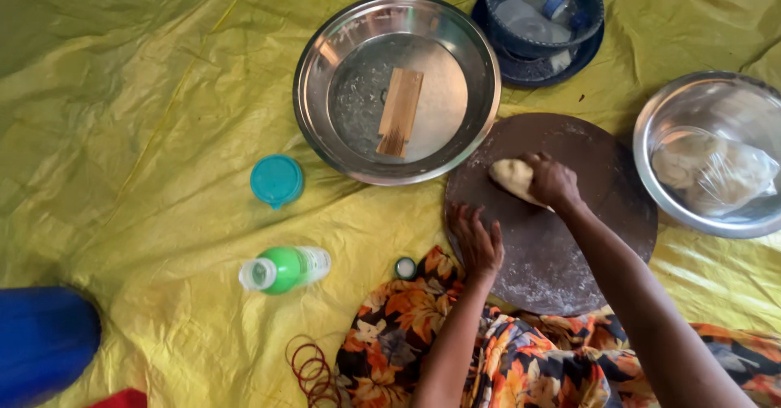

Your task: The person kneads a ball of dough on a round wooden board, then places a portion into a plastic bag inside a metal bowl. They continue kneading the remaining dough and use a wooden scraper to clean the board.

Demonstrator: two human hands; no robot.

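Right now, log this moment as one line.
right hand: pressing dough lump | left hand: flat on round board edge | steel pan: holds wooden scraper

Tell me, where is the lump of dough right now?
The dough lies on the round brown board, right of centre, under the right hand, just below the big steel tray.

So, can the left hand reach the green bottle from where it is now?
Probably yes: the left hand rests on the edge of the round board, and only bare yellow sheet lies between it and the green bottle.
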